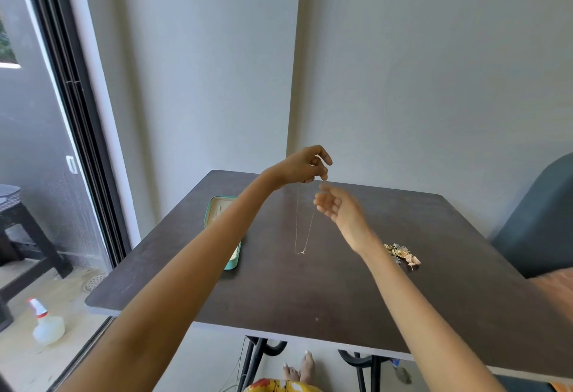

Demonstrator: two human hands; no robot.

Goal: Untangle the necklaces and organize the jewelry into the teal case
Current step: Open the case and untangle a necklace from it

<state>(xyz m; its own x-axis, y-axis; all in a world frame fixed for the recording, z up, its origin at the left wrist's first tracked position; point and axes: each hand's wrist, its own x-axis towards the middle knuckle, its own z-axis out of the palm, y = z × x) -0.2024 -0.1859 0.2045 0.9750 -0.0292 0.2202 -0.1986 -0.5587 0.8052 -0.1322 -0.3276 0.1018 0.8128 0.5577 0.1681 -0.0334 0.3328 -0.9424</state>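
A thin chain (pixel 302 221) is held up above the counter (pixel 310 292), pinched at its top by the curled fingertips of the left hand (pixel 305 163). It hangs in a narrow loop, with a small pendant or clasp at the bottom just above the counter top; whether it touches cannot be told. The right hand (pixel 333 205) is just beside the chain's upper part, palm up, fingers loosely spread and holding nothing; it is blurred.

The step in hand is judged to be checking that this chain hangs free of knots before it is stored. It is best done by keeping the pinch high and steady so the loop drops straight. The two strands can then be run lightly between the right fingers from top to bottom. Any snag should be eased apart, not pulled, since so fine a chain would probably kink or snap.

The case (pixel 231 260) lies open at the left of the counter, partly hidden behind the left forearm. The chain is best lowered in pendant first, so it does not bunch. A heap of jewelry (pixel 403 256) remains at the right, behind the right forearm.
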